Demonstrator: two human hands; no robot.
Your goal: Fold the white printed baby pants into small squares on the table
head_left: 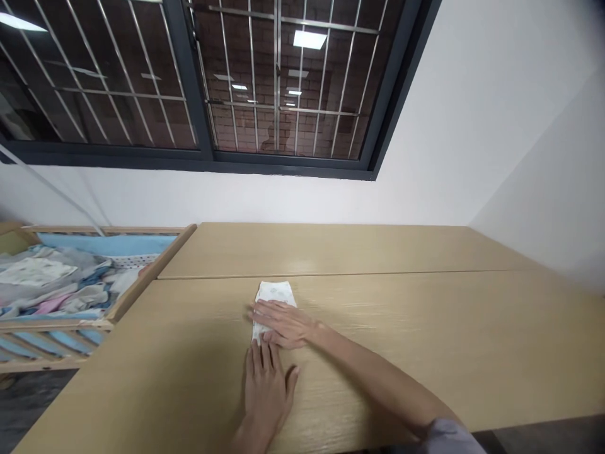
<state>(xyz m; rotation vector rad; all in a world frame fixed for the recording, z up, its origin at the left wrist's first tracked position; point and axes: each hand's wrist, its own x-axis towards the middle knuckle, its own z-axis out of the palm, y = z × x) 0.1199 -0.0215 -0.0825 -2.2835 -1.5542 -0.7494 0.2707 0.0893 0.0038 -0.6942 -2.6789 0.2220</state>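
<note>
Two hands and one small folded cloth (pixel 275 296) make up your working area on the wooden table (pixel 425 328). To the far left you have a wooden crib (pixel 142 280), butted against the table edge and heaped with loose garments (pixel 57 284) in white, grey, blue and pink. Behind the table stands a white wall (pixel 472 126) with a dark-framed barred window (pixel 227 82); the wall turns a corner at far right. Nothing lies between your hands and the cloth.

The cloth, white with a faint print, sits near the table's middle, just on the near side of the seam between the two tabletops. Your right hand (pixel 283 323) reaches in from the near right, palm down, fingers spread flat, pressing on the cloth's near half. Your left hand (pixel 267 381) lies flat on the table just nearer, fingers together, fingertips meeting the cloth's near edge; neither hand grips anything.
</note>
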